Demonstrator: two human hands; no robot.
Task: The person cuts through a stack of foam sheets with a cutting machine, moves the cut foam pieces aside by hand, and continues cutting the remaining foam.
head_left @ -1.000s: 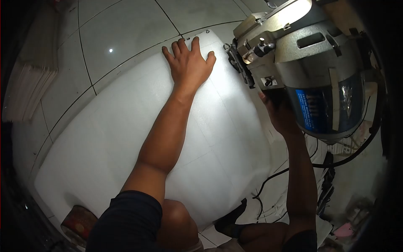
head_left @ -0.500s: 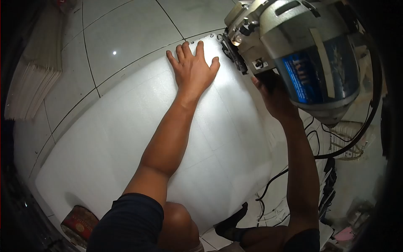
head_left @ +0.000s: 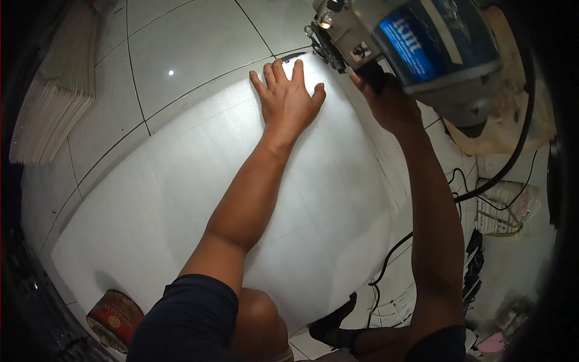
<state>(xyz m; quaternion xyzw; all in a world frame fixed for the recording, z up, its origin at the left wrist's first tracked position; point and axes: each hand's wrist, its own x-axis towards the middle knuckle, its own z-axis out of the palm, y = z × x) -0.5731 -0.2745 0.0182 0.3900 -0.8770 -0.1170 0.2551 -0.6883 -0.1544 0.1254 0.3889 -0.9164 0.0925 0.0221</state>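
My left hand [head_left: 289, 99] lies spread and flat near the far end of a large white stack of sheet material [head_left: 325, 205], which has faint lines on its top. To its right, my right hand [head_left: 389, 102] is closed on the dark handle of an electric cloth-cutting machine [head_left: 443, 45] with a blue-labelled motor. The machine's metal front stands at the stack's far right corner, where a dark curved gap or edge shows just beyond my left fingertips. My right fingers are partly hidden by the handle, and the blade cannot be made out.
A black power cable [head_left: 509, 172] runs from the machine down the right side. A red tin [head_left: 114, 320] stands at the lower left. Another layered stack of pale sheets [head_left: 51, 123] is at the left, on the tiled floor [head_left: 193, 48]. White scraps [head_left: 395, 308] lie near my foot.
The machine and my right hand have moved up and slightly left in the view. A dark curved gap now shows at the stack's far edge. My left hand stays flat on the stack.
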